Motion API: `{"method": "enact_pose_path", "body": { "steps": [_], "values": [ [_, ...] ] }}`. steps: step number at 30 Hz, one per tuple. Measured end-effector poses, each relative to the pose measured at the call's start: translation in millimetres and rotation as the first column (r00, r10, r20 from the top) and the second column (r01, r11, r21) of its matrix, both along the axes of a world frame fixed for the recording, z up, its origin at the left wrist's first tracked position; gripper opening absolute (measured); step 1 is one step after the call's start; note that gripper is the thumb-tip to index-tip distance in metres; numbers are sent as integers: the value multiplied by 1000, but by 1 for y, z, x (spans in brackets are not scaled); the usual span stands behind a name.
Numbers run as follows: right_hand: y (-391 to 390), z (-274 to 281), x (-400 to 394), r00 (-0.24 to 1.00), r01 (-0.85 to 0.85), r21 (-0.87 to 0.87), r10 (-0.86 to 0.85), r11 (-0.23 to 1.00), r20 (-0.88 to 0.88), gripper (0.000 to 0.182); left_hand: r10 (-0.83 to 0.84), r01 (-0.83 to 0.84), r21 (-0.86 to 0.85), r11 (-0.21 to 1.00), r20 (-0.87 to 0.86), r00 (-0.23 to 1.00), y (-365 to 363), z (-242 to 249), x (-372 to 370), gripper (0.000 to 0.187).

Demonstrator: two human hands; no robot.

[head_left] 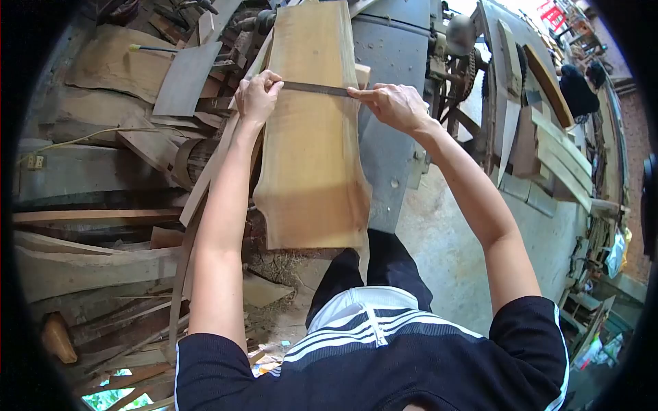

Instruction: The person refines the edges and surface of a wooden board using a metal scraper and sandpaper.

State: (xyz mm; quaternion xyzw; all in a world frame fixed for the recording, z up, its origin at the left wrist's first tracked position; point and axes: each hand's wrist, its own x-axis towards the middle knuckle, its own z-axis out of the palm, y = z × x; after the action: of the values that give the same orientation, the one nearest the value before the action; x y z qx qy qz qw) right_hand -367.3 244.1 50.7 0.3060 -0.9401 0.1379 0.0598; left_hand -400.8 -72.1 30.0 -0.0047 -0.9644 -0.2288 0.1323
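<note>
A long pale wooden board (pixel 312 151) with a wavy natural edge lies lengthwise in front of me. Across its upper part runs a narrow, dark flat strip (pixel 315 88), stretched between my two hands. My left hand (pixel 258 97) pinches the strip's left end at the board's left edge, fingers curled. At the other end, my right hand (pixel 399 106) grips the strip just past the right edge, its index finger extended along it. The strip lies close over the wood; its exact kind does not show.
A grey metal machine table (pixel 394 137) stands right of the board. Stacked planks (pixel 555 151) lie farther right, beside machinery with a toothed wheel (pixel 471 79). Piled timber offcuts (pixel 96 274) fill the left side. Concrete floor (pixel 445 226) shows at right.
</note>
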Motion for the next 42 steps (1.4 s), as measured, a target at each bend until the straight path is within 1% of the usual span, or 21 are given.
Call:
{"method": "enact_pose_path", "body": {
  "steps": [3, 7, 8, 9, 13, 16, 18, 20, 21, 23, 25, 27, 29, 31, 33, 35, 36, 38, 40, 41, 42],
  "values": [
    [-2, -4, 45, 998, 23, 40, -26, 999, 60, 33, -22, 22, -15, 1000, -18, 1000, -2, 2, 46, 14],
    [-6, -5, 113, 996, -4, -3, 4, 1000, 84, 38, -65, 67, -19, 998, 84, 994, -5, 14, 119, 12],
    [-8, -7, 130, 998, -21, 21, 20, 1000, 60, 39, -60, 64, -68, 996, 68, 996, -7, 11, 138, 12],
    [-8, -7, 147, 991, -24, 55, 16, 998, 132, 40, -55, 61, -115, 991, 52, 997, -9, 7, 156, 13],
    [-8, -16, 215, 985, -98, -33, 102, 995, 139, 45, -24, 50, -157, 986, 163, 986, -10, 8, 242, 12],
    [-6, -12, 261, 952, -168, 135, 125, 977, 279, 47, -38, 56, -87, 995, 195, 980, -3, -1, 319, 12],
    [-3, -9, 262, 947, -159, 72, 131, 985, 294, 48, -26, 34, -28, 999, 243, 970, -4, -8, 325, 11],
    [-4, 1, 248, 933, -170, 11, 157, 985, 323, 50, 60, -100, 352, 931, 124, 990, -10, -15, 311, 10],
    [-9, 11, 226, 952, -139, -4, 135, 990, 277, 50, 76, -159, 586, 794, 165, 983, -15, -19, 287, 12],
    [-17, 19, 180, 973, -89, -52, 98, 995, 209, 45, 75, -108, 567, 817, 82, 994, -18, 4, 232, 14],
    [-18, 18, 138, 982, -73, -94, 88, 993, 164, 42, 84, -64, 425, 903, -26, 996, -19, 17, 182, 16],
    [-13, 24, 94, 978, -43, -241, 91, 970, 190, 39, 20, 22, 209, 978, -199, 980, -16, 39, 137, 19],
    [-15, 45, 55, 981, -40, -75, 53, 996, 186, 36, -66, 111, 310, 944, -150, 986, -28, 29, 81, 17],
    [-16, 36, 7, 995, -53, -55, 57, 997, 76, 36, -63, 77, 435, 897, -47, 997, -33, 17, 27, 16],
    [-19, 31, -46, 999, -32, -48, 32, 998, 1, 36, -59, 101, 430, 897, -110, 992, -32, 12, -29, 15],
    [-21, 28, -101, 998, -3, -52, -1, 999, -65, 34, -24, 106, 590, 800, -144, 989, -39, -8, -99, 14],
    [-23, 28, -129, 994, 3, -29, -6, 1000, -106, 34, -38, 135, 572, 809, -179, 983, -35, 4, -120, 14],
    [-27, 22, -182, 988, 20, 39, -14, 999, -155, 33, -14, 53, 409, 911, -98, 995, -32, 19, -160, 15],
    [-33, 21, -212, 988, 20, 121, -1, 992, -155, 33, 50, -36, 164, 986, -81, 995, -34, 15, -190, 14],
    [-36, 24, -218, 993, 24, 147, -7, 989, -119, 32, 74, -67, 151, 986, -37, 997, -33, 17, -191, 14],
    [-37, 24, -218, 985, 32, 176, -1, 984, -174, 31, 35, -32, 230, 973, -8, 999, -43, 5, -200, 14]
  ]
}}
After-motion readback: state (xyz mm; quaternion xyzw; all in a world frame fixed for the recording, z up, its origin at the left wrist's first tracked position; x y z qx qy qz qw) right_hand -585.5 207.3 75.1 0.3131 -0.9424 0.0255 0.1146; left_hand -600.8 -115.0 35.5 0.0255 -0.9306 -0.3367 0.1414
